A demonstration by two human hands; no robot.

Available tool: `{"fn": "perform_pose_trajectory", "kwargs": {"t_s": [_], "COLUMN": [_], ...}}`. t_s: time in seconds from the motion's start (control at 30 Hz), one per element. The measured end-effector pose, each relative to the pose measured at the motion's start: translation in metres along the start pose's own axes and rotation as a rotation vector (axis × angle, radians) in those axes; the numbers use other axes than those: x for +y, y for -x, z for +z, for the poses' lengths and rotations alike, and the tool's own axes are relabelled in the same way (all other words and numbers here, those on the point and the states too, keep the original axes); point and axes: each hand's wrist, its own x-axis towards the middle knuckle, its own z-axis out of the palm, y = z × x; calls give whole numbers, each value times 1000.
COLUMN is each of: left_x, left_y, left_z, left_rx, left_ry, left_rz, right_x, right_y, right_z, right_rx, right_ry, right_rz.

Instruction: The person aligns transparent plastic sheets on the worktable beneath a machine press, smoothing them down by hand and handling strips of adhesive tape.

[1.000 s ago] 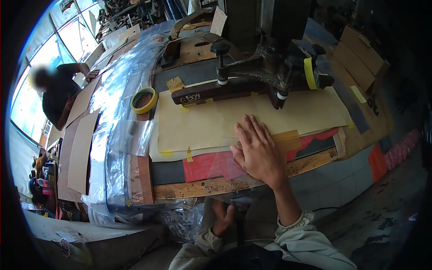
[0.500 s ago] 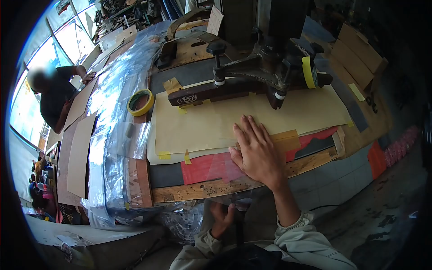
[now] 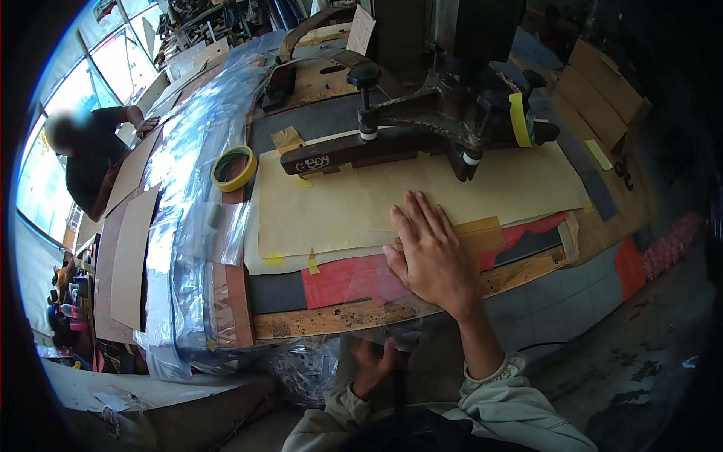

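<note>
My right hand point(image 3: 437, 260) lies flat, fingers stretched out, on the front edge of a cream sheet point(image 3: 361, 207), beside a brown tape strip point(image 3: 480, 235). A clear plastic piece point(image 3: 361, 285) shows by its thumb, over red material point(image 3: 324, 285). Below the table's wooden edge point(image 3: 309, 324) is my left hand point(image 3: 373, 367), its thumb raised and its other fingers partly hidden behind clear plastic. Across the back of the sheet rests a dark bar point(image 3: 339, 157) under a black metal clamp frame point(image 3: 422, 111). Small yellow tape pieces point(image 3: 274, 259) stick to the sheet's edges.
A yellow tape roll point(image 3: 234, 169) sits left of the sheet, beside clear plastic film point(image 3: 184, 203). Another roll point(image 3: 520, 120) hangs on the clamp. At the far left a person point(image 3: 94, 162) leans over cardboard pieces point(image 3: 135, 256). An open cardboard box point(image 3: 599, 94) stands back right.
The view has shifted slightly, so the table's left part and the tape roll appear a little further left. My right hand stays flat on the sheet.
</note>
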Motion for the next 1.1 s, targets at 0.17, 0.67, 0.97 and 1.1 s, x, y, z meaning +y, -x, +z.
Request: {"fn": "perform_pose_trajectory", "kwargs": {"t_s": [0.17,0.67,0.97,1.1], "left_x": [-2,-3,2,0], "left_y": [1,4,-1,3], "left_z": [2,4,3,1], "left_rx": [15,58,55,35], "left_ry": [-3,-22,-51,-54], "left_rz": [-15,-66,-33,-44], "right_x": [0,0,0,-1], "right_y": [0,0,0,0], "right_z": [0,0,-1,-1], "right_rx": [2,2,0,-4], "right_ry": [2,-2,-6,-8], "right_rz": [-3,1,2,6]}}
